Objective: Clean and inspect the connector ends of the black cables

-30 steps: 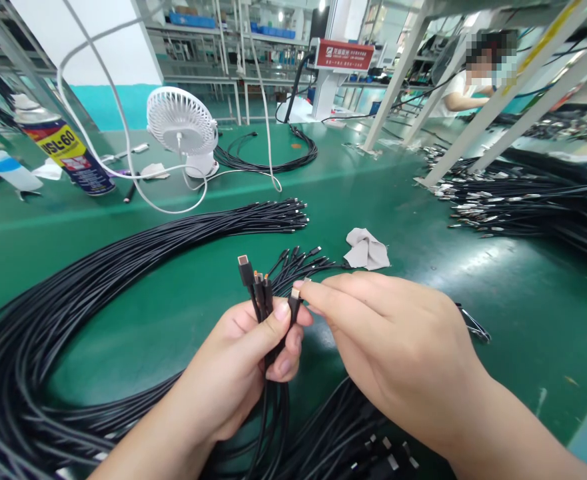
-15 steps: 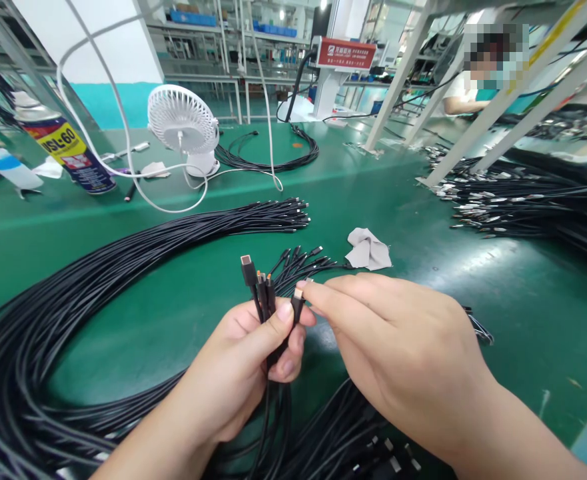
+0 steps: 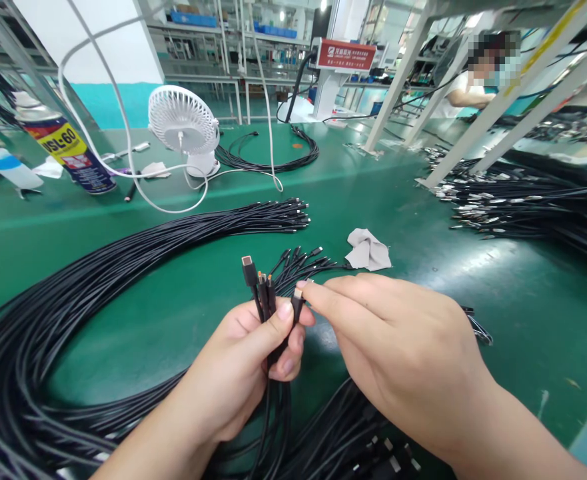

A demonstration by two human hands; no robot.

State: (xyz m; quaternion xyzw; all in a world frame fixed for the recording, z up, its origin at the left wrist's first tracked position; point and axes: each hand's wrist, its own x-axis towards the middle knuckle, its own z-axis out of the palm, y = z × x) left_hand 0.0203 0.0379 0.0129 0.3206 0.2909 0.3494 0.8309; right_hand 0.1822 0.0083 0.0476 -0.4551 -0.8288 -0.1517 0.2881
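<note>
My left hand [image 3: 258,340] is closed around several black USB cables [image 3: 264,297], their plugs pointing up. One wider plug [image 3: 248,271] stands tallest at the left, beside slimmer ones showing orange inside their metal tips. Against the thumb leans another plug [image 3: 298,301] with a bright metal end. My right hand [image 3: 398,340] is bent, its fingertips together at that metal end; a small shiny tip shows just behind them. Whatever those fingers pinch is mostly hidden. Beyond the hands, more black cable ends [image 3: 298,263] lie on the green table [image 3: 403,200].
A big curved bundle of black cables [image 3: 73,280] spans the left. A crumpled grey cloth [image 3: 368,250] lies ahead. Further back are a white fan [image 3: 183,120], a spray can [image 3: 68,147] and a cable coil [image 3: 293,157]. Cable piles [image 3: 513,200] and a person [image 3: 468,93] are at right.
Both my hands and the cables they hold are nearly unmoved. In the background, the other person's arm and head have shifted slightly.
</note>
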